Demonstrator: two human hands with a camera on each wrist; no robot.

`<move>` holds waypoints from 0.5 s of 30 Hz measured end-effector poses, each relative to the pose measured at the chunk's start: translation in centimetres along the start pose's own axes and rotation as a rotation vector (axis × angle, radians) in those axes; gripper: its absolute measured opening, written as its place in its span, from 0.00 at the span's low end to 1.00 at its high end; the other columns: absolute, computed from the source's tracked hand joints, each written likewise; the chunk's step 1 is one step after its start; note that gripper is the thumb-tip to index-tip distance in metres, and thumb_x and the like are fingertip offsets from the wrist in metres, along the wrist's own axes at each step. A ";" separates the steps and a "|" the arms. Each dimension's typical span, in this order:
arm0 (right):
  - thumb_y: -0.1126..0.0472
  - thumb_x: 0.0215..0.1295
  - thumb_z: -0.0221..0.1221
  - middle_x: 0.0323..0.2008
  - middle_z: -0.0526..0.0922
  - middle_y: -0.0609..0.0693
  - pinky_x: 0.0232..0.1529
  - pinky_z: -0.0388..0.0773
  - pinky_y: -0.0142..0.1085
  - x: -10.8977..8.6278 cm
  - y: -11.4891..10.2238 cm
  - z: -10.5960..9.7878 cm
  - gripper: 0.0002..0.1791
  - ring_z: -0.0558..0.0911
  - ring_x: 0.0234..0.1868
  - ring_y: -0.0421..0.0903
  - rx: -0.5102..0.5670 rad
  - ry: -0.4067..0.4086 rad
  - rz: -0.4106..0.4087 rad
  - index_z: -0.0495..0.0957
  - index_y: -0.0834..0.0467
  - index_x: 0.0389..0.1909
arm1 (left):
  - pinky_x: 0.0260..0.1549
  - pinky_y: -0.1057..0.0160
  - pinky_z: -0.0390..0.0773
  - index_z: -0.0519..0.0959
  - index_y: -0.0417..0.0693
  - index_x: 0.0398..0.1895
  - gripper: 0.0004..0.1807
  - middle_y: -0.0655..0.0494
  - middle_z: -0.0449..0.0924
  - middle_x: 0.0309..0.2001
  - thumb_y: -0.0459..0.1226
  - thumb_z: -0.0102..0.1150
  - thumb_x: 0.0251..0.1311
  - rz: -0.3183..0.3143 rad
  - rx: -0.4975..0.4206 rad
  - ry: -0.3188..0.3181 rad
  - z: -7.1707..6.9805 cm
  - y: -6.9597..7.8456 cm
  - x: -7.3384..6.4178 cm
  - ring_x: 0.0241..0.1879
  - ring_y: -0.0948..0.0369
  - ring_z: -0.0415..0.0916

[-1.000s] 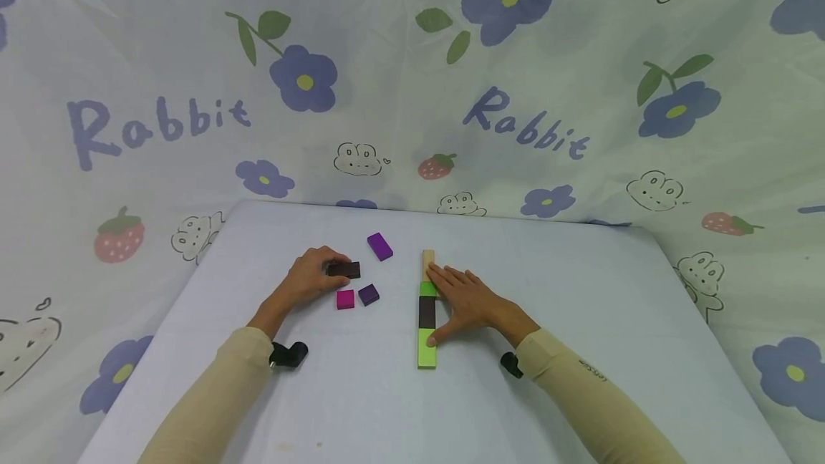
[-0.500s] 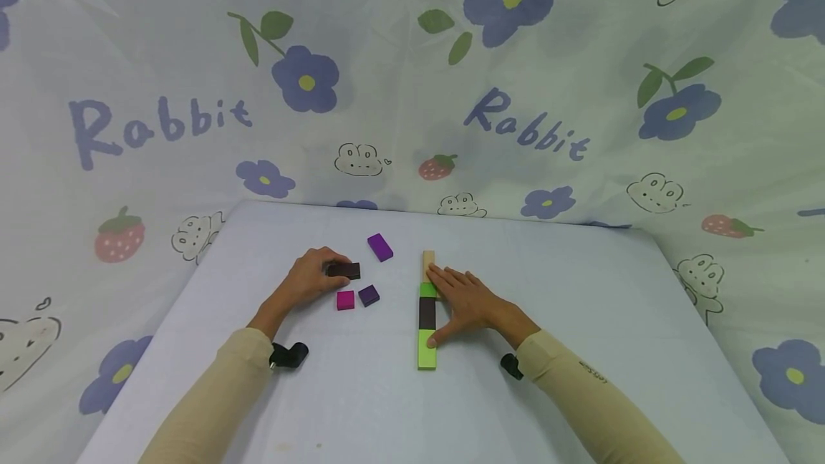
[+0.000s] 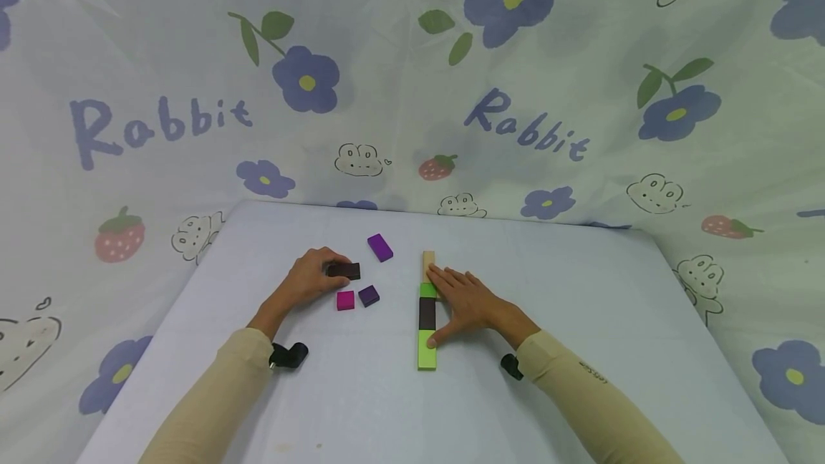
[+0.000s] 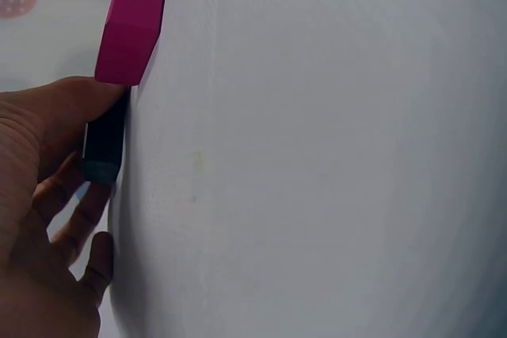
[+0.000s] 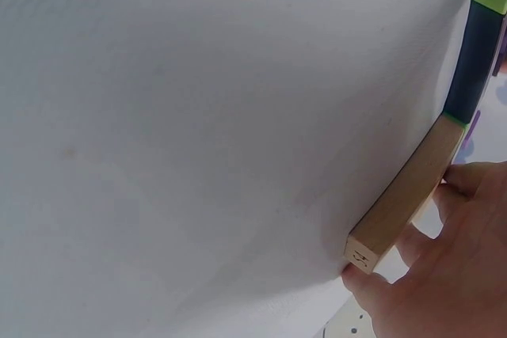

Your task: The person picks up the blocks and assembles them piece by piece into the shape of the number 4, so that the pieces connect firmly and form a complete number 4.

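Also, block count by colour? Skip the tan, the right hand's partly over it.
Dark brown: 2 (held block in left hand, row block)
Green: 2 (short green block, lime block)
Purple: 2 (bright purple block, dark purple block)
Magenta: 1 (magenta block)
Total in view: 7

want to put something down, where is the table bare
Bare: the table right of the right hand, and the near stretch between both sleeves. Crowded: around the left hand, the pink block and purple blocks, and along the block row.
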State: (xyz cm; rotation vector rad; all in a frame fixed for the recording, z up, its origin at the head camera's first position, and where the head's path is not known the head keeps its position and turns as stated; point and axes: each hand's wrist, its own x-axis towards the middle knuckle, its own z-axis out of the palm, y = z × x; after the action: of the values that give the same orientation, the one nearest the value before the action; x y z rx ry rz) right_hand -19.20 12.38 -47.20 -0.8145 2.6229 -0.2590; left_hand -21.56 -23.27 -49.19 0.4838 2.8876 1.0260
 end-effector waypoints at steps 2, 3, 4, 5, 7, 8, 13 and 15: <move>0.20 0.39 0.68 0.82 0.42 0.44 0.76 0.44 0.58 0.0 0.0 0.0 0.75 0.47 0.80 0.51 0.005 0.000 0.002 0.42 0.49 0.82 | 0.57 0.37 0.68 0.84 0.44 0.54 0.21 0.45 0.81 0.52 0.41 0.73 0.58 -0.005 0.001 -0.006 0.1 0.1 0.0 0.55 0.43 0.72; 0.20 0.40 0.68 0.82 0.42 0.44 0.76 0.44 0.58 0.0 0.0 0.0 0.74 0.47 0.80 0.51 0.005 0.000 0.002 0.42 0.49 0.82 | 0.58 0.37 0.67 0.84 0.44 0.54 0.21 0.45 0.81 0.52 0.41 0.73 0.58 -0.010 0.002 -0.008 0.1 0.1 0.0 0.55 0.43 0.72; 0.20 0.40 0.68 0.82 0.42 0.44 0.76 0.44 0.58 0.0 0.0 0.0 0.74 0.46 0.80 0.51 0.007 -0.001 0.002 0.42 0.49 0.82 | 0.58 0.37 0.67 0.84 0.44 0.54 0.21 0.45 0.81 0.52 0.41 0.72 0.58 -0.013 0.003 -0.009 0.1 0.2 0.0 0.56 0.43 0.72; 0.20 0.40 0.68 0.82 0.42 0.44 0.76 0.44 0.57 -0.1 0.0 0.0 0.74 0.46 0.80 0.51 0.008 -0.002 0.003 0.42 0.49 0.82 | 0.58 0.36 0.67 0.83 0.44 0.54 0.21 0.45 0.81 0.53 0.41 0.72 0.58 -0.015 0.005 -0.012 0.1 0.2 0.0 0.56 0.43 0.72; 0.20 0.40 0.68 0.82 0.41 0.44 0.76 0.44 0.57 -0.1 0.0 0.0 0.74 0.46 0.80 0.51 0.011 -0.005 0.003 0.41 0.49 0.82 | 0.59 0.36 0.67 0.83 0.44 0.55 0.21 0.45 0.81 0.53 0.41 0.72 0.58 -0.018 0.010 -0.015 0.1 0.2 -0.1 0.56 0.43 0.71; 0.20 0.40 0.68 0.82 0.42 0.44 0.76 0.44 0.57 -0.1 0.0 0.0 0.74 0.46 0.80 0.51 0.013 -0.005 0.004 0.41 0.49 0.83 | 0.59 0.36 0.67 0.83 0.44 0.55 0.22 0.45 0.81 0.53 0.41 0.72 0.58 -0.023 0.008 -0.016 0.1 0.2 -0.1 0.57 0.43 0.71; 0.21 0.40 0.68 0.82 0.42 0.44 0.76 0.43 0.57 -0.1 0.0 -0.1 0.74 0.46 0.80 0.51 0.021 -0.004 0.009 0.41 0.48 0.83 | 0.59 0.36 0.68 0.83 0.43 0.54 0.22 0.44 0.81 0.53 0.41 0.72 0.58 -0.022 0.006 -0.021 -0.1 0.5 0.0 0.56 0.42 0.71; 0.21 0.40 0.68 0.82 0.42 0.44 0.76 0.43 0.57 -0.1 0.0 -0.1 0.74 0.46 0.80 0.51 0.017 -0.005 0.012 0.41 0.48 0.83 | 0.58 0.37 0.68 0.83 0.43 0.54 0.21 0.44 0.81 0.52 0.41 0.72 0.58 -0.010 0.005 -0.020 -0.1 0.5 0.0 0.55 0.43 0.72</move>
State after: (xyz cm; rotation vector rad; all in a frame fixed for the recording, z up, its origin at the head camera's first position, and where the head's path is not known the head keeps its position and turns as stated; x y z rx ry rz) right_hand -19.13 12.41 -47.07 -0.7921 2.6160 -0.2756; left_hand -21.47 -23.00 -48.78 0.4772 2.8725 1.0075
